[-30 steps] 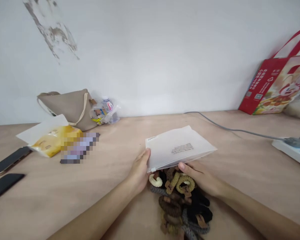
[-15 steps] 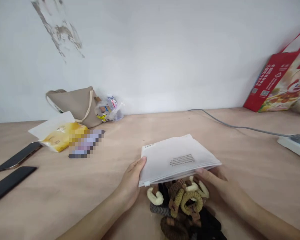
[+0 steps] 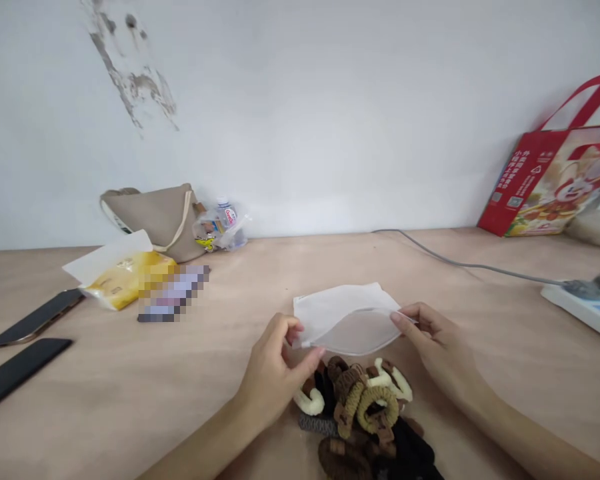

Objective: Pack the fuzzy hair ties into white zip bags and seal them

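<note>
Left hand (image 3: 273,383) and right hand (image 3: 443,340) pinch a frosted zip bag (image 3: 345,327) open
The left grips its mouth at 9 o'clock, the right at 3 o'clock, held over a wooden table (image 3: 485,400), with a pile of fabric hair ties (image 3: 365,417) just below at 6 o'clock.

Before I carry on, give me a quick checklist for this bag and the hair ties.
1. Mouth of the frosted zip bag parted: ok.
2. Left hand on the bag's left edge: ok.
3. Right hand on the bag's right edge: ok.
4. Hair ties heaped close to the bag, within reach: ok.
5. Bag empty: cannot tell through the frosted plastic.
</note>
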Demonstrator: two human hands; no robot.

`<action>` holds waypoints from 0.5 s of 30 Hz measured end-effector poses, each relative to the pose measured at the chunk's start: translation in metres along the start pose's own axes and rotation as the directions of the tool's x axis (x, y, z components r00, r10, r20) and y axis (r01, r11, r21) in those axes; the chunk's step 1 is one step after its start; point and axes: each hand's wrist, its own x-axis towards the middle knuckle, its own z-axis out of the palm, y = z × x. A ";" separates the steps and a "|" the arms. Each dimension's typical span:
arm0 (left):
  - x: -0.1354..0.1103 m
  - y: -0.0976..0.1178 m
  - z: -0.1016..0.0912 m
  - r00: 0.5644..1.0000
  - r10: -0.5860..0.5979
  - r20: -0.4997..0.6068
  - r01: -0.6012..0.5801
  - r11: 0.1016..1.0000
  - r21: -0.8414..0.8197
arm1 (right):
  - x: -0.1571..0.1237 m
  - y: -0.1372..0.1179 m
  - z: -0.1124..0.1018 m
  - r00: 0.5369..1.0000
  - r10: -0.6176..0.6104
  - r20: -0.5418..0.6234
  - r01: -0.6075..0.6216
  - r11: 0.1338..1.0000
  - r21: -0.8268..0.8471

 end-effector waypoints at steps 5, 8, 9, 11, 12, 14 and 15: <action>0.008 -0.001 0.000 0.933 0.353 -0.075 -0.331 0.918 0.218 | 0.003 -0.004 0.008 0.996 -0.049 0.074 0.047 0.998 0.038; 0.012 0.001 0.001 0.884 0.462 -0.076 -0.411 0.843 0.348 | 0.000 -0.003 0.010 0.989 -0.069 0.133 0.059 0.995 0.078; 0.014 0.002 0.002 0.859 0.510 -0.051 -0.452 0.801 0.393 | -0.002 -0.003 0.010 0.987 -0.072 0.145 0.059 0.994 0.091; 0.017 0.002 0.002 0.797 0.604 0.017 -0.547 0.709 0.444 | -0.004 -0.002 0.010 0.984 -0.071 0.163 0.053 0.992 0.116; 0.019 0.001 0.002 0.764 0.644 0.048 -0.591 0.667 0.454 | -0.004 -0.002 0.010 0.982 -0.069 0.175 0.047 0.991 0.129; 0.021 -0.001 0.001 0.717 0.691 0.093 -0.644 0.605 0.468 | -0.006 -0.002 0.010 0.975 -0.066 0.211 0.032 0.986 0.162; 0.022 -0.003 0.001 0.710 0.696 0.109 -0.652 0.591 0.475 | -0.007 -0.003 0.011 0.970 -0.066 0.234 0.024 0.984 0.179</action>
